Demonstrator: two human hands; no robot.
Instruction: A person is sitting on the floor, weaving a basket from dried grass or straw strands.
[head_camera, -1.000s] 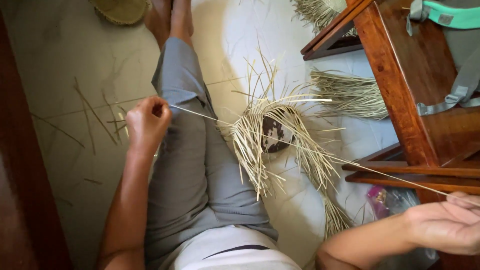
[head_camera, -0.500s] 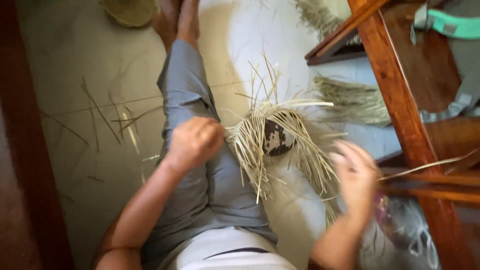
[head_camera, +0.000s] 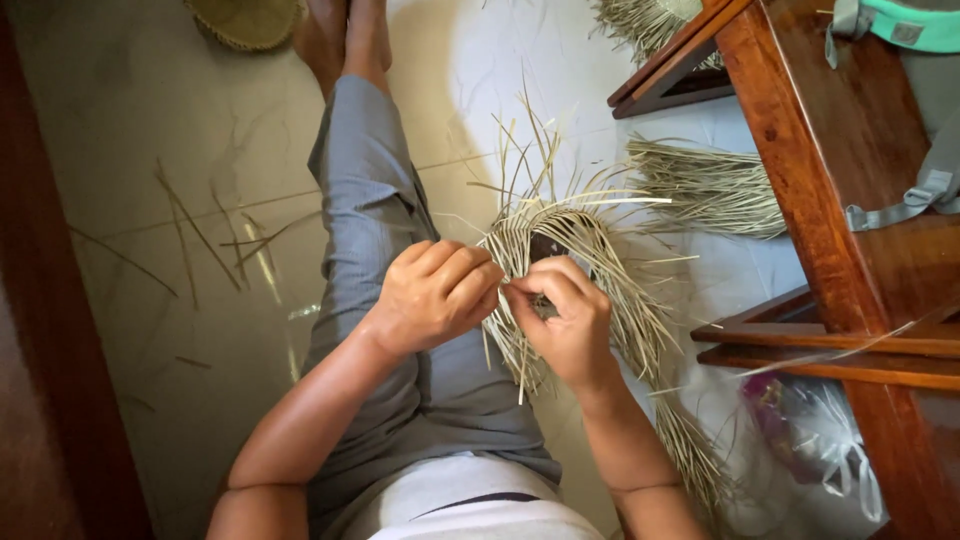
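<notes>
A half-woven piece of pale straw (head_camera: 590, 260), with loose strands fanning out around a dark centre, rests on my grey-trousered leg (head_camera: 370, 200). Both hands meet at its near edge. My left hand (head_camera: 435, 295) is curled, its fingers pinching strands. My right hand (head_camera: 565, 320) is closed on strands just beside it, fingertips touching the left hand's. A long thin strand (head_camera: 850, 345) trails off to the right over the wooden rails.
A dark wooden piece of furniture (head_camera: 830, 190) stands at the right, with a bundle of straw (head_camera: 710, 185) beside it. A plastic bag (head_camera: 820, 440) lies below. Loose strands (head_camera: 200, 240) are scattered on the tiled floor. A woven item (head_camera: 245, 18) lies at the top.
My hands were spread wide apart, drawing a long strand taut. They have come together over the straw piece and now pinch its edge.
</notes>
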